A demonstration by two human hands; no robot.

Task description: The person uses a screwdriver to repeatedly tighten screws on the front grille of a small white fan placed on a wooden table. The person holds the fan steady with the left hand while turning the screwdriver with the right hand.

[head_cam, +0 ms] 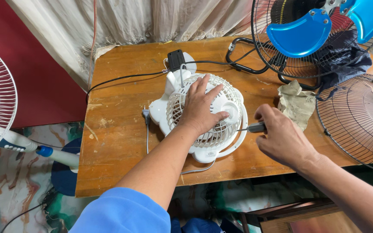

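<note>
Left hand [200, 110] fingers spread flat on white fan [203, 116]; right hand [277, 136] fingers clamp screwdriver [253, 127].

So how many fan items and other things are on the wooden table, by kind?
Small white fan, under the left hand: 1
Fan with blue blades: 1
Loose dark wire fan guard: 1
Screwdriver, in the right hand: 1
Crumpled beige rag: 1
Dark cloth: 1
Total: 6

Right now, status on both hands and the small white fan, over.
Left hand flat on small white fan, pinning it. Right hand gripping screwdriver, tip at the grille edge. Crumpled rag beside the right hand, clear of the fan.
</note>
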